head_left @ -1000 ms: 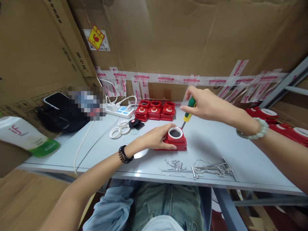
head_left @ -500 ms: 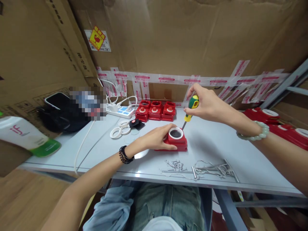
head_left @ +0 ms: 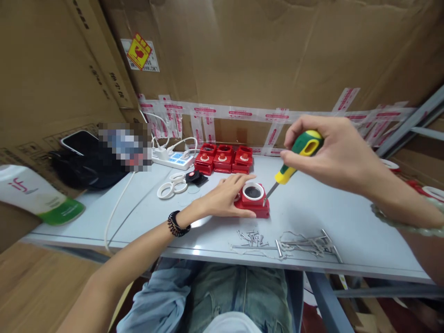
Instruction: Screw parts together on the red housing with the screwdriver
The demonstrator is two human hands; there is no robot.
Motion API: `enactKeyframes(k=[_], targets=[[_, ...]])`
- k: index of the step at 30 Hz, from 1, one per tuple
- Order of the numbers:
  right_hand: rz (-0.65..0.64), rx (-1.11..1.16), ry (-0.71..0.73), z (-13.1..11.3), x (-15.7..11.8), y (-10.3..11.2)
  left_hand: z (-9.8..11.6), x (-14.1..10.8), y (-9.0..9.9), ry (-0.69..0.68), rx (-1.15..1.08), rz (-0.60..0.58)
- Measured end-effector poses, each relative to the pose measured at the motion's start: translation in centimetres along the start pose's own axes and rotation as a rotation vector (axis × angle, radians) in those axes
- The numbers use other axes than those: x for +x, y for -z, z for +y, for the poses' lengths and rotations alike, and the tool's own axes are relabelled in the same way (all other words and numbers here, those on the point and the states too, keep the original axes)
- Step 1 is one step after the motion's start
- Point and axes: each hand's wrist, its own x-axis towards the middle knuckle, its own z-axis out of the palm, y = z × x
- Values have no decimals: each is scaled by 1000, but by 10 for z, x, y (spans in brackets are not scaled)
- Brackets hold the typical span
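My left hand [head_left: 227,198] lies over the left side of a red housing [head_left: 258,209], thumb along its front and fingers over its top. The housing carries a white ring [head_left: 253,191] around a dark disc. My right hand [head_left: 322,150] is wrapped round the green and yellow handle of a screwdriver [head_left: 302,150]. Its shaft slants down to the left, and the tip is at the housing's right front corner. Several loose screws [head_left: 254,238] lie in front of the housing.
Red housings [head_left: 224,158] stand at the back, beside a white power strip [head_left: 173,158]. White rings [head_left: 166,190] and a black part [head_left: 196,177] lie left. Metal rods with string [head_left: 308,245] lie near the front edge. A tube [head_left: 38,194] is far left; more red parts are far right.
My right hand has moved right and nearer, tilting the screwdriver further over. Its tip has shifted from the housing's back right corner to the front right one. My left-hand fingers have lifted slightly.
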Motion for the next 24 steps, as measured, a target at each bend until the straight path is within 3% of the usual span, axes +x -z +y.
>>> enactKeyframes(k=[5,11,19,24], targets=[[-86,99,19,-4,-13,-17,18,-7,-3,-154,135,116],[-133,100,12,-8,-16,-23,21,-10,-15,-225,275,14],[8,159,41,1,-11,-26,27,-15,-27,-230,360,-80],[61,158,63,4,-7,-30,31,-15,-21,-219,289,-78]])
